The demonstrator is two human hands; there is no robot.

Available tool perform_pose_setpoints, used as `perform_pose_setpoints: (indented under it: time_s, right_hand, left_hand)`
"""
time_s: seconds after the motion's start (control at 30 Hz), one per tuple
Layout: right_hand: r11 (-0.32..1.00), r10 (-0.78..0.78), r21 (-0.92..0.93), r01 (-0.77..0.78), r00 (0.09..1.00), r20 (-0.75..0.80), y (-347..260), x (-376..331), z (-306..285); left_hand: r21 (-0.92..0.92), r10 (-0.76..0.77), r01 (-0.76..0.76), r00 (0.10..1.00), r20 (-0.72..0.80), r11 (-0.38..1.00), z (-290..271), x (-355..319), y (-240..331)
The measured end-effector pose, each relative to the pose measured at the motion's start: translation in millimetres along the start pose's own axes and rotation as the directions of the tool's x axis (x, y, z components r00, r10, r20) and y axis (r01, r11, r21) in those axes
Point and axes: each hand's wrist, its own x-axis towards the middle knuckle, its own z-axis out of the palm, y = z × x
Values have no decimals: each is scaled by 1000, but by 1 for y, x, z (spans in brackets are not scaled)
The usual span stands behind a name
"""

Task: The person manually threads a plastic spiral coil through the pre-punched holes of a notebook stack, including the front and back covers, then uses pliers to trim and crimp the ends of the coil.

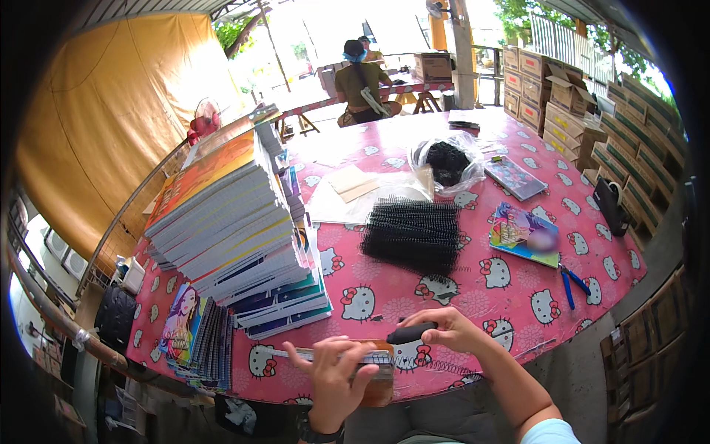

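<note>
Two hands on one notebook at the tabletop's (pixel 473 296) near edge.
My left hand (pixel 336 377) clamps the notebook (pixel 370 360); my right hand (pixel 444 331) grips a black tool (pixel 411 333). A slipping grip could misalign the spiral binding.

A table (pixel 518 296) in a pink cat-print cloth carries notebook stacks (pixel 237 222), black binding coils (pixel 414 235), a colourful booklet (pixel 523 233) — and blue-handled pliers (pixel 571 281)

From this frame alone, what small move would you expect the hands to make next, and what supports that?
Probably the right hand brings its black tool down to the spiral edge of the notebook that the left hand pins at the near table edge. The tool sits just above that edge, a loose wire coil lies beside it, and black binding coils wait behind.
</note>
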Motion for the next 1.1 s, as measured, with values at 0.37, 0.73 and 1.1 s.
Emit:
perform_pose_setpoints:
  time_s: [0.37, 0.73, 1.1]
  right_hand:
    - [971, -198, -108, 215, 969, 145, -61, 47, 16]
    - [966, -6, -253, 47, 987, 160, -40, 24, 11]
    - [971, -152, -180, 154, 988, 29, -50, -12, 10]
  left_hand:
    - [-36, -126, 123, 985, -115, 992, -11, -6, -19]
    - [-89, -6, -1, 997, -71, 996, 0, 1, -31]
    - [-153, 26, -28, 1000, -17, 988, -1, 2, -24]
